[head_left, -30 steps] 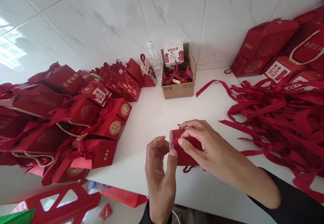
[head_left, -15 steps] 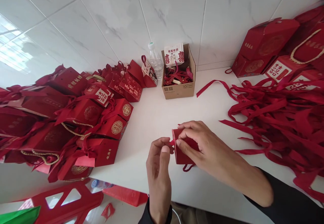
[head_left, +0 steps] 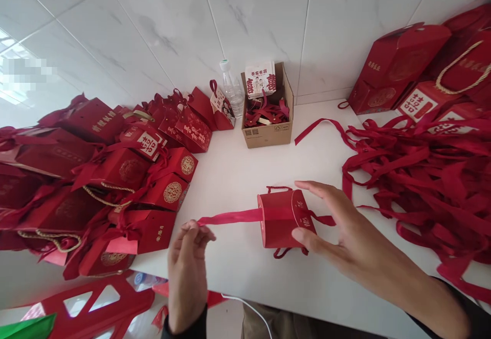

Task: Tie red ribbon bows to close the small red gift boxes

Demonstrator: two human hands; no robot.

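A small red paper gift box (head_left: pixel 282 231) lies on the white table in front of me, with twisted red cord loops at its far and near sides. A red ribbon (head_left: pixel 233 217) passes through it, stretched straight to the left, its short tail sticking out at the right. Between closed fingertips, my left hand (head_left: pixel 188 272) pinches the ribbon's left end. My right hand (head_left: pixel 341 226) is spread around the box's right end, its thumb overlapping the near right corner and its forefinger beside the far corner. Whether the forefinger touches the box I cannot tell.
Finished-looking red boxes with bows (head_left: pixel 126 165) are piled on the left. At the back stand a clear bottle (head_left: pixel 232 91) and a cardboard carton (head_left: pixel 268 138) holding ribbon pieces. Loose red ribbons (head_left: pixel 425 175) heap on the right, before larger red boxes (head_left: pixel 395 68).
My left hand has drawn the ribbon out leftward from the box. My right hand has moved from the box's left opening to its right end and spread its fingers.
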